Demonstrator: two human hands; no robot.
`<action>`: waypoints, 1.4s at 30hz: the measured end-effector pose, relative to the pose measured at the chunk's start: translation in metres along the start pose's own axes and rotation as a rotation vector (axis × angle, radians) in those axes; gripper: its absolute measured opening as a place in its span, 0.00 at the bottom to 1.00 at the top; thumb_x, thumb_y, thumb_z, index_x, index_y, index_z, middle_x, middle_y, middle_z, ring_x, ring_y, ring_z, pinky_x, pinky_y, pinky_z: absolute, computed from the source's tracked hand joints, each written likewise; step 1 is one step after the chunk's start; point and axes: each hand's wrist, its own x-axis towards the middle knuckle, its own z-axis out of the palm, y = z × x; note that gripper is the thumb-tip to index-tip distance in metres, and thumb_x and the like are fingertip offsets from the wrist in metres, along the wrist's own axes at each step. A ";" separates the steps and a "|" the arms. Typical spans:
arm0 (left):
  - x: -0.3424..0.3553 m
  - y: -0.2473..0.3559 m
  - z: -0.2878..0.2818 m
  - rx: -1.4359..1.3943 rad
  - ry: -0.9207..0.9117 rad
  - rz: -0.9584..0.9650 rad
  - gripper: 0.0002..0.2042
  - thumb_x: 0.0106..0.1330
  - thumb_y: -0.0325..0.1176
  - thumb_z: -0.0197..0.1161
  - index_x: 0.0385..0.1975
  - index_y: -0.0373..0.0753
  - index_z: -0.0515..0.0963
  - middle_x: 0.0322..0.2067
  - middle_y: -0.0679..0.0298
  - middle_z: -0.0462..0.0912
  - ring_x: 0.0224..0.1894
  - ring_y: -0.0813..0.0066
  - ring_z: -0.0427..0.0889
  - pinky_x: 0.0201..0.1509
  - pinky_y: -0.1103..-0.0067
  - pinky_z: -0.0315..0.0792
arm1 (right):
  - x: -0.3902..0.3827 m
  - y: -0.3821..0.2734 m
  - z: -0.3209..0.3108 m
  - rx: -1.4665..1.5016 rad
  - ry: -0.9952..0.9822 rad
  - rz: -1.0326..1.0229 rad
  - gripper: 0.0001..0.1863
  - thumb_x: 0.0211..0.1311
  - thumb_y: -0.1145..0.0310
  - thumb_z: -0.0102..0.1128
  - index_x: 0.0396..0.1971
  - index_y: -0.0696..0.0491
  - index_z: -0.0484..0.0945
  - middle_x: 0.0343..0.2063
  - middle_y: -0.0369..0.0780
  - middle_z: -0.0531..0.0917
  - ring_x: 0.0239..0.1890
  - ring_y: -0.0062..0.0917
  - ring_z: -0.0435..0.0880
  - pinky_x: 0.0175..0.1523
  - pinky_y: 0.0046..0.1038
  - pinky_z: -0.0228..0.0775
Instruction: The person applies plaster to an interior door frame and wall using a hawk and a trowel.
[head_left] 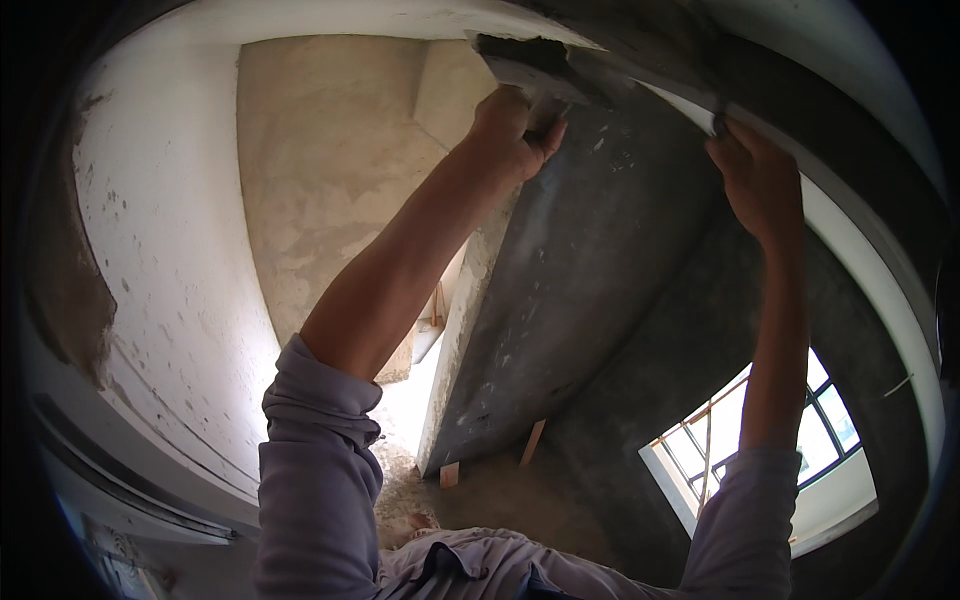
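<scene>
Bare concrete stairwell, grey wall [590, 270] rising to a pale ceiling [330, 15]. Left hand [515, 130] curled tight round a trowel handle, blade [530, 62] just above the fingers [500, 105], loaded with wet grey plaster and pressed against the ceiling edge. Right hand [760, 180] raised apart, fingertips pinched on a second thin tool [718, 122] at the wall's top. Window [760, 440] far below.
</scene>
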 end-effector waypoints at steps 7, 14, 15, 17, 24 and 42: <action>-0.012 -0.004 -0.011 0.118 0.058 0.000 0.15 0.71 0.34 0.44 0.55 0.44 0.64 0.52 0.59 0.68 0.50 0.69 0.73 0.44 0.77 0.79 | -0.042 0.000 0.017 0.012 0.034 -0.151 0.23 0.64 0.54 0.53 0.51 0.56 0.75 0.42 0.50 0.81 0.47 0.43 0.80 0.53 0.36 0.70; 0.000 -0.010 -0.027 0.133 0.056 -0.040 0.14 0.71 0.34 0.45 0.54 0.44 0.66 0.51 0.60 0.69 0.48 0.70 0.74 0.42 0.78 0.79 | 0.036 -0.043 0.037 -0.026 0.015 -0.273 0.19 0.64 0.57 0.52 0.47 0.56 0.76 0.39 0.52 0.81 0.44 0.46 0.79 0.48 0.39 0.69; 0.001 -0.010 -0.029 0.140 0.044 -0.046 0.14 0.71 0.35 0.45 0.54 0.44 0.66 0.51 0.60 0.69 0.49 0.70 0.74 0.42 0.78 0.78 | 0.036 -0.041 0.041 -0.031 0.028 -0.248 0.19 0.64 0.58 0.52 0.47 0.56 0.76 0.39 0.52 0.81 0.44 0.46 0.79 0.48 0.40 0.69; 0.002 -0.011 -0.031 0.151 0.036 -0.057 0.14 0.72 0.37 0.44 0.54 0.44 0.66 0.52 0.61 0.69 0.49 0.71 0.74 0.43 0.78 0.78 | 0.036 -0.037 0.049 -0.039 0.055 -0.200 0.19 0.64 0.59 0.52 0.48 0.55 0.76 0.39 0.51 0.81 0.45 0.46 0.79 0.48 0.40 0.70; 0.003 -0.012 -0.031 0.131 0.067 -0.109 0.16 0.73 0.46 0.43 0.55 0.49 0.67 0.52 0.66 0.69 0.51 0.75 0.73 0.50 0.76 0.76 | 0.008 0.004 0.057 -0.226 0.018 -0.084 0.19 0.65 0.59 0.52 0.50 0.56 0.74 0.39 0.50 0.82 0.45 0.45 0.80 0.48 0.42 0.70; 0.026 -0.029 -0.042 0.126 -0.066 -0.175 0.19 0.71 0.50 0.46 0.55 0.48 0.67 0.52 0.65 0.70 0.52 0.71 0.72 0.55 0.71 0.72 | -0.009 0.032 0.044 -0.373 -0.083 0.067 0.21 0.66 0.57 0.50 0.50 0.57 0.75 0.37 0.50 0.82 0.43 0.44 0.81 0.48 0.39 0.71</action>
